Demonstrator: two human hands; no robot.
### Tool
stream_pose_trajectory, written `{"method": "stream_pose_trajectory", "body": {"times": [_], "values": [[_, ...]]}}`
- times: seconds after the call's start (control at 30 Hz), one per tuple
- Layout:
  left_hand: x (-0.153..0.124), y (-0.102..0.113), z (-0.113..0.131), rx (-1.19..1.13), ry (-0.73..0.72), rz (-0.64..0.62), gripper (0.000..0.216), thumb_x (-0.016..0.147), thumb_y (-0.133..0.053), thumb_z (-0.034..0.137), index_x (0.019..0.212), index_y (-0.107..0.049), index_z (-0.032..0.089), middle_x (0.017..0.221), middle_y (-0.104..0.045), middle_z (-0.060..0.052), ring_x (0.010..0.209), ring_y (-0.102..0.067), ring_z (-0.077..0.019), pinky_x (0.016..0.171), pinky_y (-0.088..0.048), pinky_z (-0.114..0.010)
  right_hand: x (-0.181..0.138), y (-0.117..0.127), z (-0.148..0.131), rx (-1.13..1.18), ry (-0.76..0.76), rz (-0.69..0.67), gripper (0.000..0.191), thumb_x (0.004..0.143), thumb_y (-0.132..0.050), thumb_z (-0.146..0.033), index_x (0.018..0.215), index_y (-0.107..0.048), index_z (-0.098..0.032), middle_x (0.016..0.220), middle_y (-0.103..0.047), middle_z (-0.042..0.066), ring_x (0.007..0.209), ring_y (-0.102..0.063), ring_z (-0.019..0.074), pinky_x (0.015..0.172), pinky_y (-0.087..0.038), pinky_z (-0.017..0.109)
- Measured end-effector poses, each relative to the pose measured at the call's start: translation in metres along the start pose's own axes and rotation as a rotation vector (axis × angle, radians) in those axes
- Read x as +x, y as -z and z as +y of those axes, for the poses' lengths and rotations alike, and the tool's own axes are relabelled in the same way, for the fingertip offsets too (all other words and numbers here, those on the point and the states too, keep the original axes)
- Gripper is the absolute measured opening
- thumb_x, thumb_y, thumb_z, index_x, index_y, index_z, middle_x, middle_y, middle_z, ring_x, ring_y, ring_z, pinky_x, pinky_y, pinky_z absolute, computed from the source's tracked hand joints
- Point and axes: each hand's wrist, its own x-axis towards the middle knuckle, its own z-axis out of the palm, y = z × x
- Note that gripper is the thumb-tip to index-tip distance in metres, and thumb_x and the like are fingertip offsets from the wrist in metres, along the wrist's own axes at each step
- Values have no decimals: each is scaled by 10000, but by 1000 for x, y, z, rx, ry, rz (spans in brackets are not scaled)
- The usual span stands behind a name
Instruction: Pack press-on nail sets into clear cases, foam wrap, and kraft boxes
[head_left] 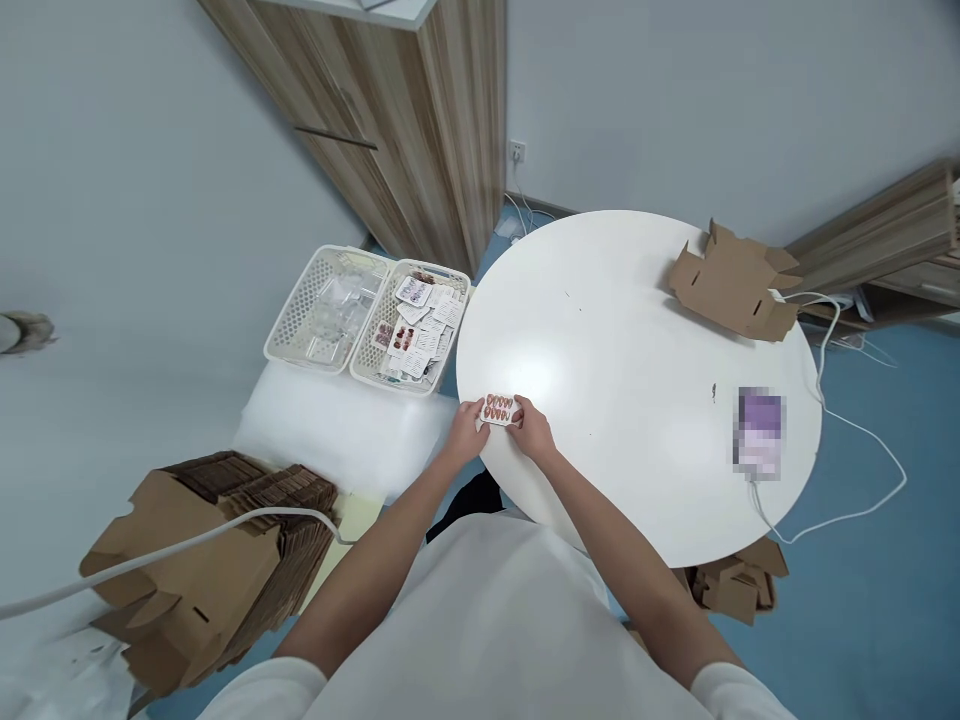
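Observation:
A small flat card of red press-on nails (500,408) is held at the near-left edge of the round white table (637,400). My left hand (469,432) grips the card's left end with closed fingers. At its right end my right hand (531,428) pinches it too. Both hands rest just above the table rim.
Two white mesh baskets (330,300) stand to the left, one with clear packets, one with nail cards (416,325). A stack of flat cardboard boxes (225,550) lies lower left. A folded cardboard box (735,280) and a blurred purple device (759,432) with a white cable sit on the table.

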Motion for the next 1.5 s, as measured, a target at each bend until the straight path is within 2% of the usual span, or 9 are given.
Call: {"method": "stream_pose_trajectory", "body": {"times": [0.13, 0.23, 0.33, 0.47, 0.57, 1.0, 1.27, 1.5], "values": [[5, -2, -4, 50, -33, 0, 551, 701, -483, 132, 1247, -412, 151, 1019, -451, -92, 1026, -458, -228, 906, -390, -374, 5, -6, -4, -90, -40, 27, 614, 690, -501, -114, 1272, -352, -239, 917, -572, 19, 811, -528, 153, 651, -411, 257], [0, -3, -4, 48, -17, -11, 599, 702, -493, 149, 1286, -357, 143, 1070, -436, -106, 1082, -424, -248, 930, -368, -400, -1, -8, -3, -58, -56, 46, 639, 694, -502, -132, 1298, -325, -244, 978, -555, 33, 822, -526, 153, 692, -429, 279], [-8, -4, -4, -40, 48, -51, 632, 715, -492, 173, 1316, -298, 144, 1177, -404, -129, 1101, -428, -247, 923, -377, -410, -16, -13, -1, 143, -88, 97, 668, 684, -533, -181, 1307, -301, -249, 1061, -531, 42, 843, -532, 147, 763, -452, 310], [-15, -7, -4, -193, 136, -78, 651, 707, -484, 148, 1324, -278, 161, 1266, -374, -139, 1098, -457, -234, 892, -412, -396, -32, -23, -1, 499, -136, 129, 662, 661, -573, -210, 1272, -325, -266, 1181, -486, 67, 1004, -518, 163, 847, -451, 338], [-12, -8, -3, -253, 153, -67, 660, 688, -485, 112, 1318, -298, 174, 1273, -401, -126, 1131, -442, -236, 931, -386, -409, -31, -29, -7, 620, -157, 146, 656, 656, -574, -194, 1260, -328, -265, 1252, -439, 82, 1091, -483, 172, 909, -420, 362], [35, 4, -6, -380, 99, -70, 651, 702, -465, 78, 1321, -305, 201, 1347, -366, -98, 1193, -397, -210, 982, -352, -392, 7, -23, -26, 711, -144, 215, 635, 647, -583, -181, 1231, -343, -243, 1291, -410, 88, 1109, -467, 167, 943, -397, 364], [39, 3, -11, -398, 78, -68, 656, 703, -462, 86, 1324, -299, 225, 1339, -376, -76, 1184, -401, -202, 985, -348, -397, 11, -28, -25, 678, -131, 244, 629, 655, -576, -185, 1232, -340, -264, 1294, -412, 75, 1107, -467, 168, 921, -415, 367], [37, 8, -7, -404, 81, -60, 640, 709, -449, 89, 1319, -310, 224, 1333, -378, -78, 1166, -419, -190, 967, -368, -373, 4, -25, -24, 683, -108, 211, 619, 663, -586, -206, 1227, -342, -279, 1325, -378, 76, 1138, -458, 179, 934, -400, 380]]}}
